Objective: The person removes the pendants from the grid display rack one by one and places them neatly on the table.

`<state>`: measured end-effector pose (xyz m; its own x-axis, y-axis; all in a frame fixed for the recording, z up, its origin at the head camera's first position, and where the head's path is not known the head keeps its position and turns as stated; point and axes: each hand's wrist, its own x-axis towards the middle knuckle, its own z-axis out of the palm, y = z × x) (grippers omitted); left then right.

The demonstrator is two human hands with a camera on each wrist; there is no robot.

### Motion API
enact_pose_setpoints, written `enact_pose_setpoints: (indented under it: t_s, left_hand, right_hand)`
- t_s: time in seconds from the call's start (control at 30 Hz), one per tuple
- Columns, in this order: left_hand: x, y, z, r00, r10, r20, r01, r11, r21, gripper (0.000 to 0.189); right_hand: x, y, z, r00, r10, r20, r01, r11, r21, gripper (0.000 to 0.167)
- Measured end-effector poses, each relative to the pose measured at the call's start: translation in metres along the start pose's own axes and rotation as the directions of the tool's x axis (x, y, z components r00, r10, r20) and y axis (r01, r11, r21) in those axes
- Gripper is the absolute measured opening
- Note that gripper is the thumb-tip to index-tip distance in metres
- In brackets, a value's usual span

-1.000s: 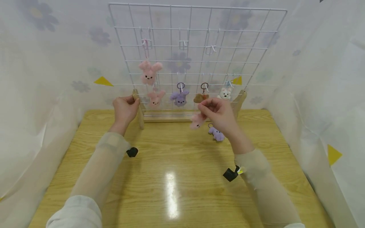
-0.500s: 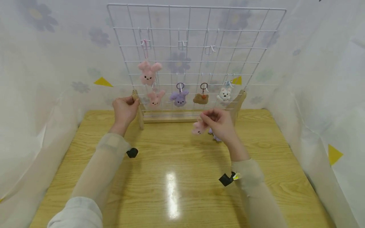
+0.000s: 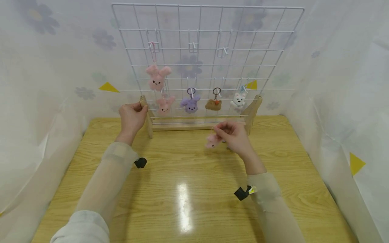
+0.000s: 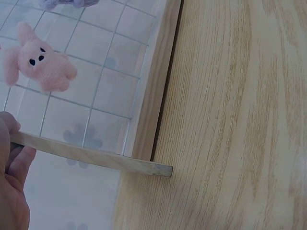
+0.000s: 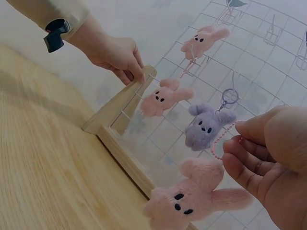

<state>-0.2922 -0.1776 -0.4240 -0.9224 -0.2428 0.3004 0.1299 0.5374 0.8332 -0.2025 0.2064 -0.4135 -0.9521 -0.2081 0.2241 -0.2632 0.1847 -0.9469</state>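
Observation:
My left hand (image 3: pixel 132 116) pinches the top of the wooden side post (image 4: pixel 91 155) at the left end of the white wire grid rack (image 3: pixel 208 64). Between thumb and fingers, my right hand (image 3: pixel 235 136) holds the pink bead chain (image 5: pixel 218 146) of a pink plush bunny keychain (image 5: pixel 184 206), which dangles above the table before the rack. On the grid's hooks hang two pink bunny keychains, an upper one (image 3: pixel 158 78) and a lower one (image 3: pixel 164 105). Beside them hang a purple bunny keychain (image 3: pixel 191 104), a brown plush keychain (image 3: pixel 213 105) and a white plush keychain (image 3: pixel 238 100).
Bare white hooks (image 3: pixel 193 46) sit on the grid's upper part. The rack stands on a wooden base bar (image 3: pixel 182 126) at the back of the wood-grain table (image 3: pixel 164 189). Behind my right hand, a purple keychain on the table is almost wholly hidden.
My right hand has moved down and away from the grid with the pink bunny keychain, uncovering the brown and white keychains and covering the purple one on the table. My left hand stays put.

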Motion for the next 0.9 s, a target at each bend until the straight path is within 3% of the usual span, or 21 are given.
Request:
enact_pose_setpoints:
  t_s: [0.9]
  left_hand:
    - [0.0,0.0,-0.001,1.0,-0.02,0.003,0.02,1.0,0.005,0.027]
  right_hand:
    - [-0.018,0.03,0.008,0.999,0.045,0.012,-0.045,0.997,0.06,0.016]
